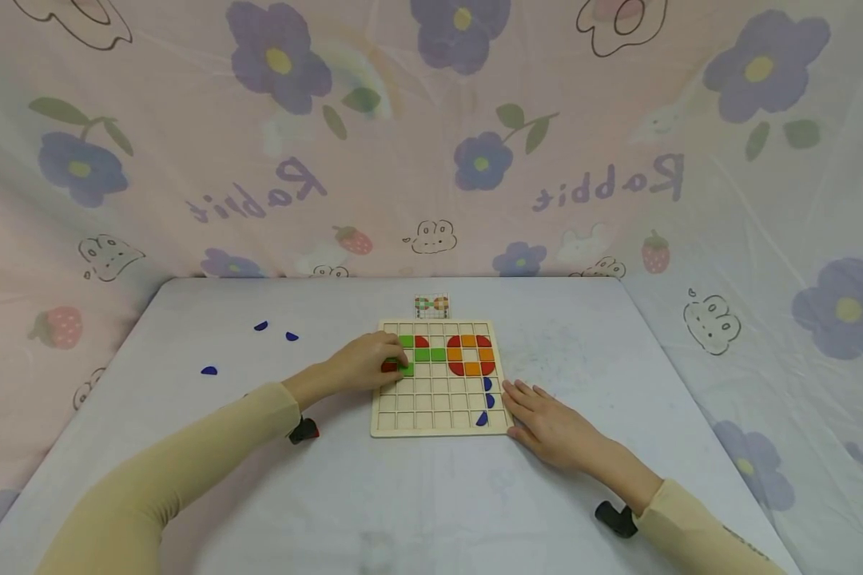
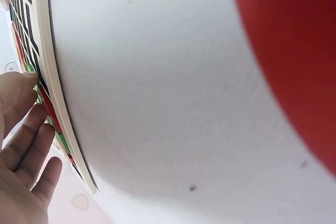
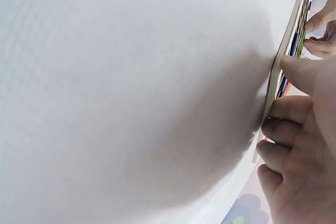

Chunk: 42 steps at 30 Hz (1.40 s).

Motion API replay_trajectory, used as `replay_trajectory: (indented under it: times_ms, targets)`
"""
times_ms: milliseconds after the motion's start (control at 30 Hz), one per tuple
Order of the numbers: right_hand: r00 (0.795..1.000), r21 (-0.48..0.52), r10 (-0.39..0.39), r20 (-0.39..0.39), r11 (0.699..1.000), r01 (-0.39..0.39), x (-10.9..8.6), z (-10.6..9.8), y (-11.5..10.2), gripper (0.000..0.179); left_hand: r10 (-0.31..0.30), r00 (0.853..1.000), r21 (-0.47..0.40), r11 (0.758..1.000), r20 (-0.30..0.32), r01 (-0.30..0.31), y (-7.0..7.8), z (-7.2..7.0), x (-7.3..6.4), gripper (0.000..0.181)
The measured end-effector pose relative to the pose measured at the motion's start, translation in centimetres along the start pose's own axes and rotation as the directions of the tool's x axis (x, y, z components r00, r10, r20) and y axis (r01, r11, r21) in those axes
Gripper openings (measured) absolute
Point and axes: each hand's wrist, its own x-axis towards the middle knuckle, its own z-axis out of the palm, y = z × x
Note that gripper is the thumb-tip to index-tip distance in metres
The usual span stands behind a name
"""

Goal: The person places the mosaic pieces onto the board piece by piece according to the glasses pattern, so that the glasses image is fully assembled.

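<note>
A pale wooden grid board (image 1: 431, 419) lies on the table. My left hand (image 1: 365, 361) reaches over its left side, thumb and fingertips pinching a green square tile (image 1: 407, 370) low at the grid. Beside those fingertips is a red piece (image 1: 390, 366), partly covered. More green tiles (image 1: 438, 354) and a red quarter piece (image 1: 421, 342) sit in the upper left cells. On the upper right, red corners and orange squares (image 1: 472, 369) form a ring. Several blue half-round pieces (image 1: 491, 401) run down the right side. My right hand (image 1: 552, 423) rests with extended fingers against the board's right edge.
Behind the board lies a small pattern card (image 1: 431, 306). Loose blue half-round pieces (image 1: 209, 370) are scattered on the table to the left. A black wrist device (image 1: 304, 431) sits by the left sleeve, another (image 1: 615, 519) by the right. A patterned cloth (image 1: 431, 192) hangs behind.
</note>
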Motion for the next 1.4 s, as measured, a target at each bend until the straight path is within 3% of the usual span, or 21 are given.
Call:
replay_trajectory:
  times_ms: [467, 700, 900, 1067, 1233, 1400]
  targets:
    - [1.0, 0.007, 0.004, 0.002, 1.0, -0.004, 0.1, -0.1, -0.2, 0.058, 0.008, 1.0, 0.018, 1.0, -0.014, -0.007, -0.1, 0.1, -0.1, 0.016]
    - [1.0, 0.006, 0.008, 0.007, 1.0, -0.008, 0.2, -0.2, -0.3, 0.059, -0.012, 0.998, 0.0, 1.0, -0.058, 0.012, 0.1, -0.7, -1.2, 0.019]
    - [1.0, 0.001, 0.025, 0.019, 1.0, -0.025, 0.2, -0.2, -0.2, 0.061, -0.057, 0.992, -0.068, 0.996, -0.109, 0.049, -0.2, -2.7, -3.6, 0.021]
    - [0.999, -0.007, 0.028, 0.021, 1.0, -0.028, 0.1, -0.2, -0.2, 0.061, -0.065, 0.985, -0.084, 0.995, -0.159, 0.052, -1.1, -4.2, -6.5, 0.021]
    - [1.0, -0.012, 0.022, 0.016, 1.0, -0.022, 0.1, -0.2, -0.1, 0.062, -0.076, 0.981, -0.082, 0.995, -0.178, 0.063, -2.1, -4.8, -9.7, 0.021]
    - [1.0, -0.016, 0.017, 0.009, 1.0, -0.017, 0.1, -0.1, -0.2, 0.061, -0.087, 0.985, -0.087, 0.993, -0.151, 0.075, -2.7, -4.7, -12.8, 0.022]
